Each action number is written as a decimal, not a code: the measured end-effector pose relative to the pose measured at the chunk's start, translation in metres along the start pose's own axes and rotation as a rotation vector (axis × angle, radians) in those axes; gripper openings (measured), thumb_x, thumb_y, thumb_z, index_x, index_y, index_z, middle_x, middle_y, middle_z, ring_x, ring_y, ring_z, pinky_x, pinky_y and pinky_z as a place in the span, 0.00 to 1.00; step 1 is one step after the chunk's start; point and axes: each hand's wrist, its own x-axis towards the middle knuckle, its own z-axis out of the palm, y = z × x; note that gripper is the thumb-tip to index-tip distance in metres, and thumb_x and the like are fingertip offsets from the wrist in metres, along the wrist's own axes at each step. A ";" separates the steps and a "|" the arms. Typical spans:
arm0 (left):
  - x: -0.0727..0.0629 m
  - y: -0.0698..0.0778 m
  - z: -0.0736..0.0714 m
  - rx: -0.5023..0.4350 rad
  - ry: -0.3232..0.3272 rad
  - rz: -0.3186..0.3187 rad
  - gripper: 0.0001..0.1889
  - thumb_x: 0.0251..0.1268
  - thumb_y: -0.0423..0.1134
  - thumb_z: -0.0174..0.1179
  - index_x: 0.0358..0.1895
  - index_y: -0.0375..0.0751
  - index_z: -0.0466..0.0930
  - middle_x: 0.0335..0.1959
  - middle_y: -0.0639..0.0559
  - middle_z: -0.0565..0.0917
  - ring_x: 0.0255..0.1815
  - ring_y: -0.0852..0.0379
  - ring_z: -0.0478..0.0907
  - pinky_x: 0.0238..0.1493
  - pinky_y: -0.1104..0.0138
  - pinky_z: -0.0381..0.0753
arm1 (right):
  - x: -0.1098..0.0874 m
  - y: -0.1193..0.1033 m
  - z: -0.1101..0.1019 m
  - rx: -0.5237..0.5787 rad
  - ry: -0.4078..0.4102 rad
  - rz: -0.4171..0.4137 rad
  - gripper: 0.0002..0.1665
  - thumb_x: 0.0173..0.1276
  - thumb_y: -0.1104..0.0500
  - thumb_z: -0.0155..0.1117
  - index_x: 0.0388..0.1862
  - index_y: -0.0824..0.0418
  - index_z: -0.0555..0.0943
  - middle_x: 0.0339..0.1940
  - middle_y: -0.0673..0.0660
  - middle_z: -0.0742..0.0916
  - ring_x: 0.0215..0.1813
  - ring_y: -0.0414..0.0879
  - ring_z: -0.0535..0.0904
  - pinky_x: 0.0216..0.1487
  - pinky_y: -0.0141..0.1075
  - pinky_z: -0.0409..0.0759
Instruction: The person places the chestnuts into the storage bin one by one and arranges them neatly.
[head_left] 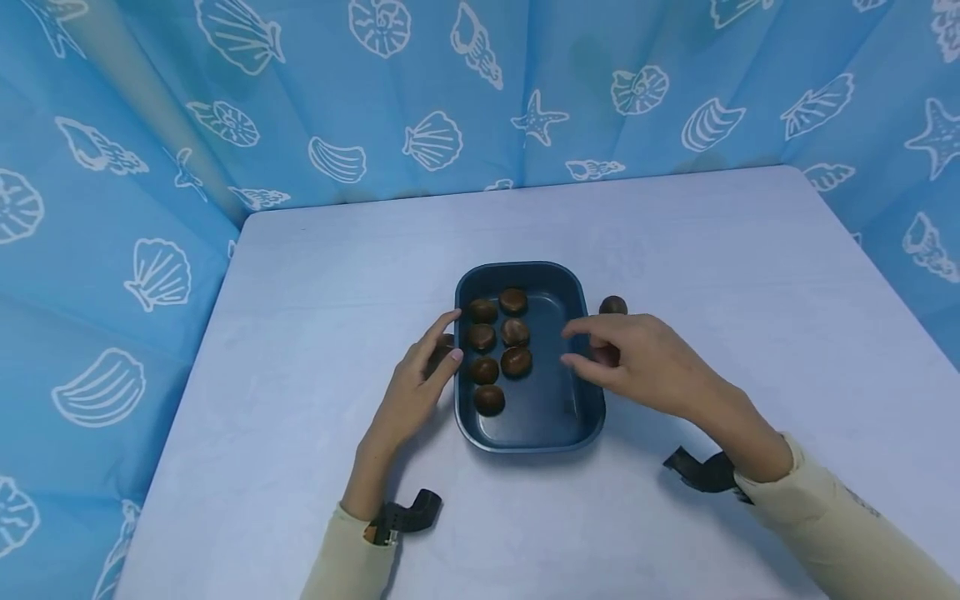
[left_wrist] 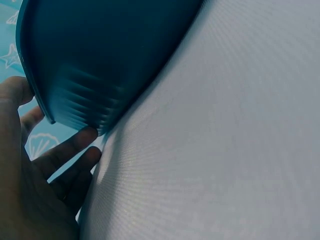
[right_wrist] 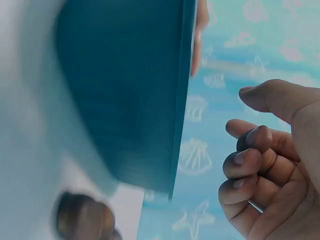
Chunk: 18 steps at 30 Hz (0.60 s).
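A dark blue rectangular tray (head_left: 534,421) with rounded corners holds several glossy brown chestnuts (head_left: 516,362), grouped in two columns along its left side. My left hand (head_left: 411,387) rests against the tray's left edge, thumb and index tips at the rim; in the left wrist view, other fingers (left_wrist: 70,150) reach to the outer wall. Over the tray's right side is my right hand (head_left: 648,362), thumb and index spread apart with nothing between them. Its other fingers (right_wrist: 242,165) are bent and hold nothing visible in the right wrist view.
A brown chestnut (head_left: 613,305) lies outside the tray, just beyond its right rim. Blurred chestnuts (right_wrist: 85,217) show there in the right wrist view. A white cloth-covered table (head_left: 337,275) lies beneath; a blue shell-print curtain (head_left: 480,100) hangs around its back and sides.
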 end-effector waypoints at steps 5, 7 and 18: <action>0.000 0.001 0.001 -0.001 0.003 0.003 0.26 0.77 0.61 0.47 0.74 0.82 0.56 0.63 0.51 0.77 0.64 0.51 0.72 0.65 0.46 0.68 | -0.016 0.020 -0.007 0.001 0.079 0.056 0.12 0.65 0.61 0.71 0.47 0.56 0.85 0.19 0.42 0.71 0.22 0.37 0.67 0.24 0.33 0.67; 0.000 0.000 0.001 -0.005 0.004 0.000 0.26 0.77 0.61 0.47 0.74 0.82 0.56 0.63 0.51 0.77 0.64 0.52 0.72 0.65 0.46 0.68 | -0.022 0.027 -0.008 -0.008 0.079 0.100 0.10 0.66 0.61 0.71 0.46 0.55 0.85 0.19 0.42 0.72 0.22 0.38 0.67 0.23 0.33 0.67; 0.000 0.001 0.001 -0.013 0.003 -0.001 0.25 0.77 0.61 0.47 0.74 0.82 0.57 0.62 0.52 0.77 0.63 0.52 0.72 0.64 0.47 0.69 | -0.045 0.058 0.001 -0.076 -0.068 0.268 0.18 0.65 0.56 0.71 0.51 0.62 0.83 0.18 0.44 0.73 0.20 0.39 0.66 0.21 0.34 0.66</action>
